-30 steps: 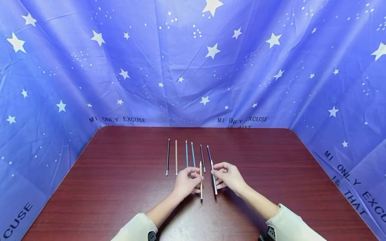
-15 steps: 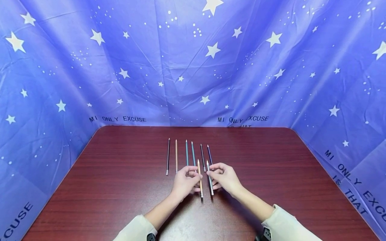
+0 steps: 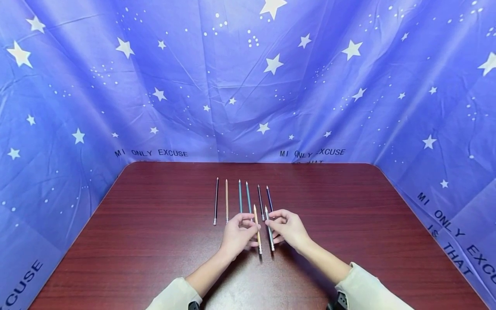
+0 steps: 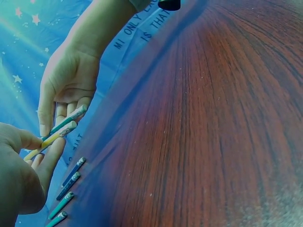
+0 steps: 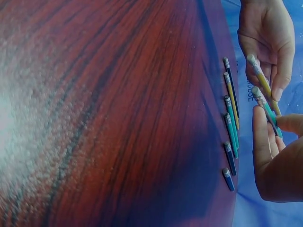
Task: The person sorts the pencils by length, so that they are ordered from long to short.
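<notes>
My left hand [image 3: 237, 236] pinches a yellow pencil [image 3: 257, 237] between thumb and fingers, its point away from me and its eraser end towards me. Just to the right, my right hand [image 3: 293, 231] pinches a green pencil [image 3: 270, 238] in the same direction. Both pencils are held above the table, side by side with a narrow gap in the head view. In the left wrist view the yellow pencil [image 4: 52, 140] partly overlaps the green pencil [image 4: 71, 117]. The right wrist view shows the green pencil's eraser end [image 5: 256, 92] near my right fingers.
Beyond my hands, several pencils lie in a row: a black pencil [image 3: 215, 202], a natural-wood pencil [image 3: 226, 200], two teal pencils [image 3: 240, 196], a dark pencil [image 3: 260, 202] and a dark blue pencil [image 3: 269, 198]. The brown table [image 3: 135, 241] meets a blue star-patterned curtain [image 3: 217, 86].
My right hand has moved left, bringing the green pencil closer to the yellow one. The yellow pencil's tip has shifted slightly left. Over the last half second both hands stay nearly still.
</notes>
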The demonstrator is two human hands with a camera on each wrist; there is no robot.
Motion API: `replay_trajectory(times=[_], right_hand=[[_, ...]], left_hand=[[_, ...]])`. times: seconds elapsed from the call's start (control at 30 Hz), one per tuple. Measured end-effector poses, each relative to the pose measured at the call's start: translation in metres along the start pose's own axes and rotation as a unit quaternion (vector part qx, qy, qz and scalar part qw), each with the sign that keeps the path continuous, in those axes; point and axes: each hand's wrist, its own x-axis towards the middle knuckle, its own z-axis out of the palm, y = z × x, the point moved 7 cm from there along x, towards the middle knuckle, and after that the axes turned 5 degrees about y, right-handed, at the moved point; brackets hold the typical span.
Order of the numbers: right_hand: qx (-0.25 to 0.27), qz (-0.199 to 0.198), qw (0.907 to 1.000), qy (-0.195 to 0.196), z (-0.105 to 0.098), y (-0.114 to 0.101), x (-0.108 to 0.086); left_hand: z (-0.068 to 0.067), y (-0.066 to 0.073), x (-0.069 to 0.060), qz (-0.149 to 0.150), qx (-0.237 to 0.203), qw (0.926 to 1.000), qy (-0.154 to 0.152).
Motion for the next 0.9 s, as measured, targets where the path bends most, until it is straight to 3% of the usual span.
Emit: replay_trajectory(times=[0.37,0.57,0.9], right_hand=[[-0.003,-0.003,1.0000,-0.001,-0.003,0.001,0.001],[-0.006,0.004,0.9998,0.016,-0.011,0.001,0.002],[-0.022,0.003,0.9987,0.046,-0.031,-0.002,0.003]], left_hand=[[0.002,0.004,-0.001,0.009,-0.005,0.9999,-0.003],[0.007,0.002,0.005,0.003,0.001,1.0000,-0.008],[0.023,0.010,0.018,0.021,0.012,0.9997,-0.002]])
